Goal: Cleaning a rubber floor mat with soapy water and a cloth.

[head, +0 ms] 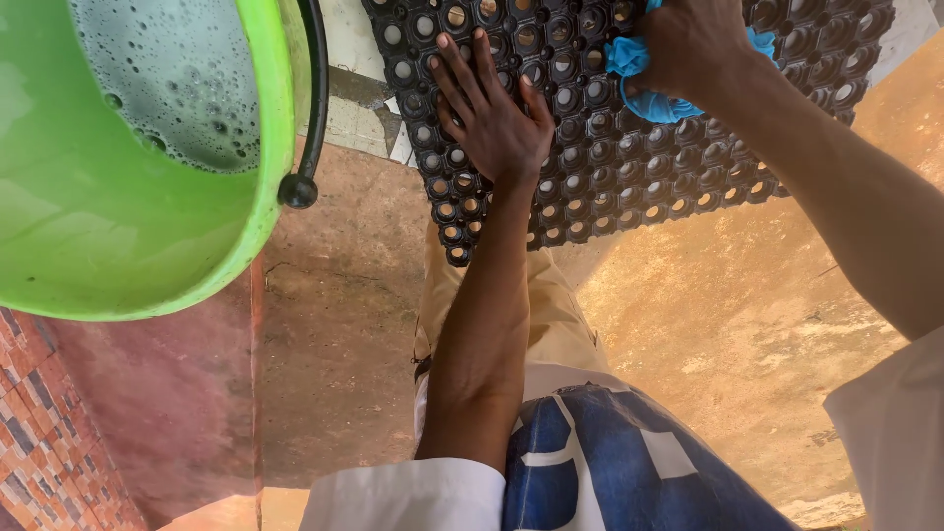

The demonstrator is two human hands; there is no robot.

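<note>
Nearest me: white sleeves and a blue-and-white patterned cloth (600, 462) over the lap, tan trouser leg (556, 315) below it. Floor (747, 324) is bare concrete, orange-brown on the right side, duller red-brown on the left, patterned brick tiling (44, 442) in the lower-left corner.

Upper left: green bucket (128, 246), tilted toward the camera, soapy water with bubbles inside, black handle (310, 108) hanging down its rim.

Farther out: black rubber mat (610, 167) with a grid of round holes, lying on the floor past the knees, one corner pointing back at me.

My left hand (492, 113) lies flat on the mat, fingers spread apart, palm down, pressing near its left edge; nothing gripped. My right hand (688, 44) is closed around a bunched blue rag (639, 84), rag pressed against the mat surface at the top of the view. Hands are apart, both on the mat, the rag between them. Pale tiles (359, 108) show just left of the mat.
</note>
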